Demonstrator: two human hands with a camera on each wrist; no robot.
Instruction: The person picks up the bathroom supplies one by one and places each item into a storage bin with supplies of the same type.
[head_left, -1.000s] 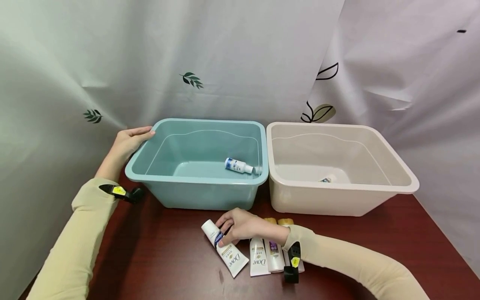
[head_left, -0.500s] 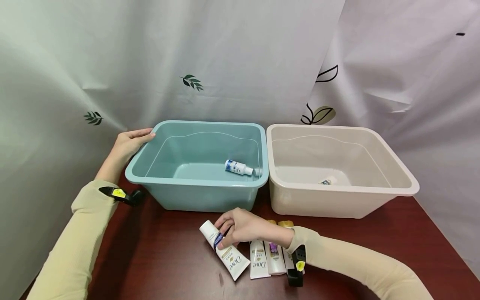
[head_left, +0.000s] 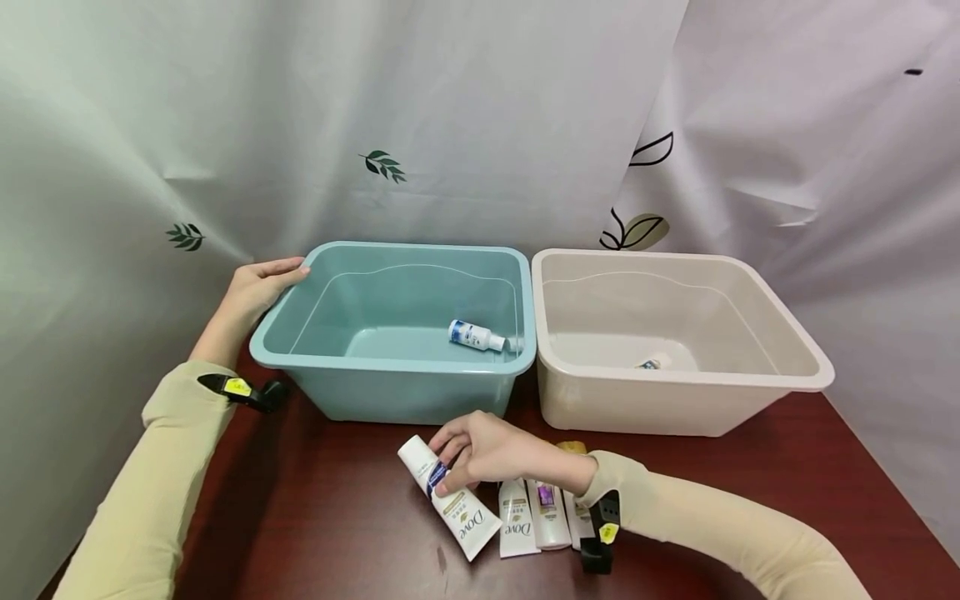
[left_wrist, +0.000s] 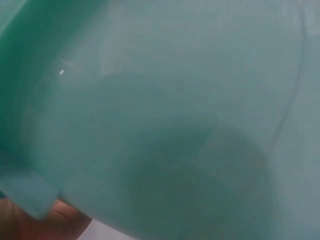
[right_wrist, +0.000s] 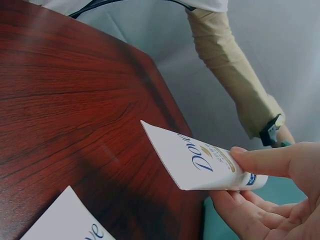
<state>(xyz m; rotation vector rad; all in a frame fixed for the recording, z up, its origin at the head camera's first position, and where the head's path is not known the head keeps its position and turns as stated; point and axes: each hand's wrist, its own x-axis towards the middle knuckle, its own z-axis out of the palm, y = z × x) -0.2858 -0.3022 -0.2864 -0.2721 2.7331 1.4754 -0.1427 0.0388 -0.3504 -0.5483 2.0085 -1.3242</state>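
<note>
My right hand (head_left: 483, 450) pinches a white Dove tube (head_left: 472, 523) between thumb and fingers, just in front of the teal bin (head_left: 405, 396). The tube slants, white cap toward the back left, flat end toward me. In the right wrist view, the tube (right_wrist: 187, 157) is held up over the table, thumb on its printed face and fingers beneath. My left hand (head_left: 262, 287) grips the teal bin's rim at its back left corner; the left wrist view shows fingers (left_wrist: 55, 220) at the rim's edge. A white bottle (head_left: 475, 336) with blue print lies inside that bin.
A beige bin (head_left: 645, 408) stands right beside the teal one, with a small white item (head_left: 650, 364) inside. Another Dove tube (head_left: 517, 523), a bottle with a purple label (head_left: 550, 518) and a third container (head_left: 580, 523) lie side by side under my right forearm.
My right hand and the Dove tube in it have shifted slightly, and the right wrist has moved a little to the right. The left hand stays on the bin's rim.
</note>
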